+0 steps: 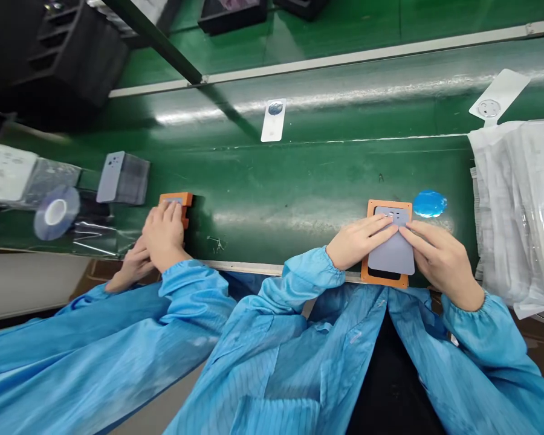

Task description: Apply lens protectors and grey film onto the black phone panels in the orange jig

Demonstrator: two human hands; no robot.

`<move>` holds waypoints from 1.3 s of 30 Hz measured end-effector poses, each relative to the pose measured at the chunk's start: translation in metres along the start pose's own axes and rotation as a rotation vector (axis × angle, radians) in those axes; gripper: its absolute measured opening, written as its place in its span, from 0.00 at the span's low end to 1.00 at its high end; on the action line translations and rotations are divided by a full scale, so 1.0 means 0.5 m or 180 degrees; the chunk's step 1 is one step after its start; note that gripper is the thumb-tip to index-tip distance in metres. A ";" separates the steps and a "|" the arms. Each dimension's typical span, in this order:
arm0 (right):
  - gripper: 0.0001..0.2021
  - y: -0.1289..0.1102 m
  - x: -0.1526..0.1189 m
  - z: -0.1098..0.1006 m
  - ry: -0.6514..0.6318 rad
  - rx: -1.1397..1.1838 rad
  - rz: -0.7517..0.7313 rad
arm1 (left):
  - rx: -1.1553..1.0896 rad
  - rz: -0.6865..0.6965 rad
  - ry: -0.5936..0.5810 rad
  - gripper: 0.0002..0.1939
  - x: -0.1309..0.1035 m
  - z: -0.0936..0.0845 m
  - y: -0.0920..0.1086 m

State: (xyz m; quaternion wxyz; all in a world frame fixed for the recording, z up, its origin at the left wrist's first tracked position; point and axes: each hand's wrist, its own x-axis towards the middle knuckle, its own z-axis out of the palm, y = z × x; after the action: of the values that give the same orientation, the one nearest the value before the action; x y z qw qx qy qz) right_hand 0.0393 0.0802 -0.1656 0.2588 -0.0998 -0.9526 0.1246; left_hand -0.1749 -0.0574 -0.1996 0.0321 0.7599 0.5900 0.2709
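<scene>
A grey-blue phone back cover (392, 244) with camera holes near its top lies slightly turned over an orange fixture (370, 275) with a dark recess. My left hand (358, 241) reaches in from the left, its fingertips closed on the cover's upper left part. From the other side my right hand (442, 260) grips the cover's upper right edge between thumb and fingers. Both hands rest close to the fixture at the bench's near edge. The fingers hide part of the camera-hole area. A round blue piece (430, 203) lies just right of the fixture.
At left a co-worker's hands (163, 232) work at another orange fixture (188, 198). Beyond stand stacked grey covers (124, 178) and a tape roll (55, 212). White cards (272, 121) lie on the green bench. Bagged sheets (521, 211) are piled at right. A rail (344, 59) crosses behind.
</scene>
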 end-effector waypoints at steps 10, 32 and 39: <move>0.19 0.018 -0.023 0.038 -0.0122 -0.0201 -0.0078 | 0.0637 0.0039 -0.0354 0.20 -0.012 0.017 0.002; 0.30 -0.028 -0.028 0.054 -0.1102 -0.0596 0.0009 | 0.0993 -0.0307 -0.0843 0.21 -0.025 0.012 0.043; 0.29 -0.010 -0.022 0.052 -0.1094 -0.0420 0.0010 | 0.0821 -0.0425 -0.1005 0.24 -0.020 0.006 0.051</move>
State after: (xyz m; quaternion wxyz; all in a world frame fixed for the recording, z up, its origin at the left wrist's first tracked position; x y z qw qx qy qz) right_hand 0.0345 0.0676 -0.1912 0.0850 -0.0953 -0.9888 0.0775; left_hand -0.1529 -0.0733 -0.1965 0.0444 0.7500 0.6565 0.0680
